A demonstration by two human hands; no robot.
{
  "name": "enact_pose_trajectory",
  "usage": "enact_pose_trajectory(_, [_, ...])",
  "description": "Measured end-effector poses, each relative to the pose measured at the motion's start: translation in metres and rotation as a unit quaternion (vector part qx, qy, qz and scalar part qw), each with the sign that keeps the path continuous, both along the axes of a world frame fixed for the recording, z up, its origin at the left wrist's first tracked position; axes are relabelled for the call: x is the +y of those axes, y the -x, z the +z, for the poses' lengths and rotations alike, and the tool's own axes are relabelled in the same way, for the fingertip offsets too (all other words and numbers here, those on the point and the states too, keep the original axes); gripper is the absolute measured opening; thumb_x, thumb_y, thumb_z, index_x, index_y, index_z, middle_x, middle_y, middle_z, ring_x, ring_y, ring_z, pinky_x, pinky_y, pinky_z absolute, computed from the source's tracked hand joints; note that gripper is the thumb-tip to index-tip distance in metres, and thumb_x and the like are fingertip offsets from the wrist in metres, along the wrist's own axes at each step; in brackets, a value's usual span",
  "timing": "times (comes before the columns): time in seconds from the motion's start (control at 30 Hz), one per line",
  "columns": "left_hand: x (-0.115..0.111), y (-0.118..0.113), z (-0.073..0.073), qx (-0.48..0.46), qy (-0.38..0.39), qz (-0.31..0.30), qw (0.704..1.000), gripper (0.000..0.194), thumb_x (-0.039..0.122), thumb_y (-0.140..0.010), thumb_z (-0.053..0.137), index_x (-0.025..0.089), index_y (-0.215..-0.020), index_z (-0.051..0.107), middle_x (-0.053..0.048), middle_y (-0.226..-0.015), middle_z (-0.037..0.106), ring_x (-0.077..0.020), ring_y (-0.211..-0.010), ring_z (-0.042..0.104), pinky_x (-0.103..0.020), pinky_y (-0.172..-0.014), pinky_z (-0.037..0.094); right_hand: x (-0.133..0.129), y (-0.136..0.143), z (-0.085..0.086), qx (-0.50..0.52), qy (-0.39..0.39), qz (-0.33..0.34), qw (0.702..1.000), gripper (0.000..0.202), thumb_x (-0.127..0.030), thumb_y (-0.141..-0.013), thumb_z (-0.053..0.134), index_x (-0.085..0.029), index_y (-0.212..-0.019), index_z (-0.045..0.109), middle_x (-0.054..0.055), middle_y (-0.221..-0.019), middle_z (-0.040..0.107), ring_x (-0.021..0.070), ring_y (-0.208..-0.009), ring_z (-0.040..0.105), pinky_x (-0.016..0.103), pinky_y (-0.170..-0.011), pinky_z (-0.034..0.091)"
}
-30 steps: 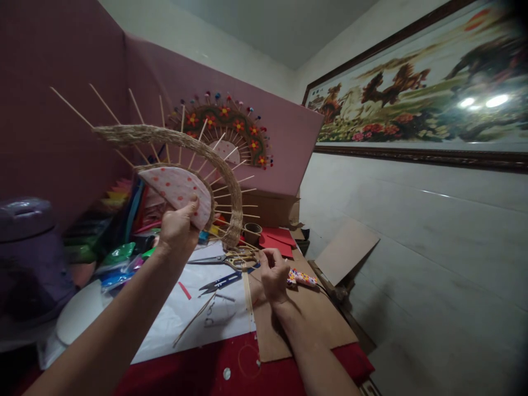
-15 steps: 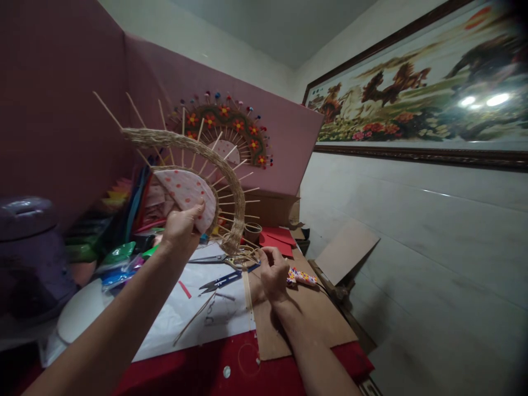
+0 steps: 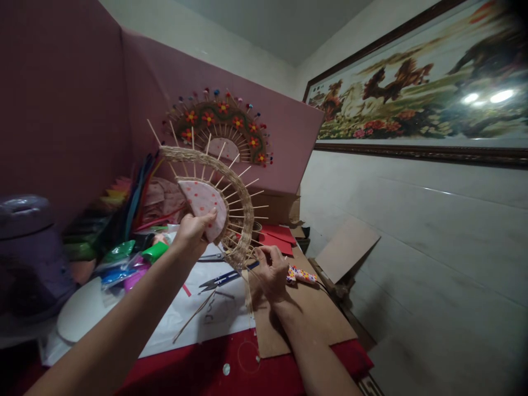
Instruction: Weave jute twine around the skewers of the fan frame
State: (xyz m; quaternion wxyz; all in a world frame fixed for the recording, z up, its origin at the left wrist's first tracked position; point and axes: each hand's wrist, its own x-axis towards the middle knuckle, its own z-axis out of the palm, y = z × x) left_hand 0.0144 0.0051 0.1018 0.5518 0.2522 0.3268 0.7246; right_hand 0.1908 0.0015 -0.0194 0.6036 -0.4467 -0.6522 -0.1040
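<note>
My left hand (image 3: 194,231) grips a half-round woven fan frame (image 3: 223,165) by its white, red-dotted centre (image 3: 203,206), thumb on the front. Thin sticks fan out from that centre through a band of woven twine. At the band's lower right end, my right hand (image 3: 270,267) pinches a strand of twine (image 3: 251,254). Below the frame lie blue thread snips (image 3: 220,281) and scissors (image 3: 212,257), the latter partly covered by the frame. Just right of my right hand is a flower-patterned tool handle (image 3: 303,276).
Brown cardboard (image 3: 309,319) and white paper (image 3: 165,330) lie on a red cloth (image 3: 198,363). Colourful packets (image 3: 119,275) and a purple lidded container (image 3: 31,258) stand left. A finished flowered fan piece (image 3: 223,113) is against the pink board (image 3: 289,132). Red paper (image 3: 277,237) lies behind.
My left hand has moved the fan frame right and down, closer to my right hand. The right hand has barely moved, still pinching at the band's end.
</note>
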Motion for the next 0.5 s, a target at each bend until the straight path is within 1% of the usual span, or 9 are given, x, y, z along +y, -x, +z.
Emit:
enact_pose_trajectory(0.13, [0.004, 0.000, -0.006, 0.018, 0.007, -0.029, 0.999, 0.020, -0.001, -0.072, 0.058, 0.009, -0.089, 0.063, -0.007, -0.073, 0.069, -0.0160, -0.061, 0.065, -0.036, -0.068, 0.059, 0.001, -0.001, 0.000, 0.001, 0.005, 0.004, 1.000, 0.015, -0.026, -0.089, 0.055, -0.017, -0.081, 0.062, 0.002, -0.073, 0.062, 0.0139, -0.068, 0.056, 0.025, -0.065, 0.041])
enact_pose_trajectory(0.33, [0.007, 0.005, -0.009, 0.021, 0.010, -0.033, 0.999, 0.026, -0.001, -0.072, 0.058, 0.010, -0.095, 0.063, -0.006, -0.072, 0.068, -0.0173, -0.058, 0.064, -0.041, -0.063, 0.060, -0.001, -0.003, 0.003, -0.002, 0.018, 0.019, 1.000, 0.016, -0.027, -0.089, 0.054, -0.017, -0.080, 0.062, 0.003, -0.074, 0.060, 0.0137, -0.067, 0.054, 0.025, -0.063, 0.041])
enact_pose_trajectory(0.4, [0.007, 0.007, -0.007, 0.017, 0.016, -0.035, 0.999, 0.025, -0.001, -0.073, 0.057, 0.009, -0.095, 0.063, -0.006, -0.069, 0.068, -0.0176, -0.055, 0.064, -0.042, -0.061, 0.060, 0.001, -0.004, 0.003, 0.009, 0.026, 0.035, 0.999, 0.015, -0.027, -0.089, 0.055, -0.017, -0.080, 0.063, 0.003, -0.076, 0.061, 0.0146, -0.071, 0.055, 0.026, -0.066, 0.042])
enact_pose_trajectory(0.5, [0.006, 0.011, -0.004, 0.004, 0.020, -0.043, 0.999, 0.020, -0.001, -0.074, 0.054, 0.007, -0.090, 0.064, -0.006, -0.065, 0.067, -0.0170, -0.052, 0.063, -0.039, -0.057, 0.060, 0.005, -0.006, 0.003, 0.055, 0.048, 0.080, 0.994, 0.015, -0.028, -0.087, 0.057, -0.017, -0.079, 0.064, 0.004, -0.078, 0.062, 0.0156, -0.074, 0.057, 0.027, -0.069, 0.043])
